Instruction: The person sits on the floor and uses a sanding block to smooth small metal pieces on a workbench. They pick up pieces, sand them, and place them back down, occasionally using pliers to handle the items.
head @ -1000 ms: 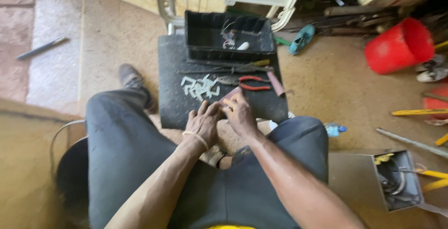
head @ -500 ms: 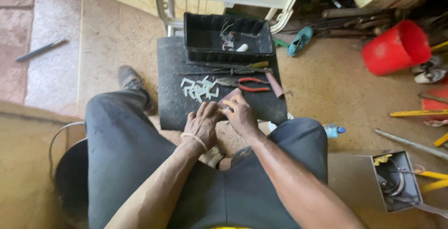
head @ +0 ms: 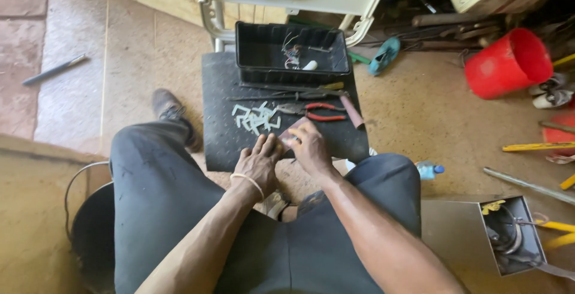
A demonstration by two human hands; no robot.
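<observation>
Near the black ribbed mat's front edge, a small flat reddish piece remains pinched between left hand and right hand; nothing has moved.

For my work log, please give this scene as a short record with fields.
left hand: resting on black mat, fingers on a small flat piece
right hand: touching the same piece
near hands: pale small strips, red-handled pliers
behind: black tray with wires
right side: red bucket
</observation>
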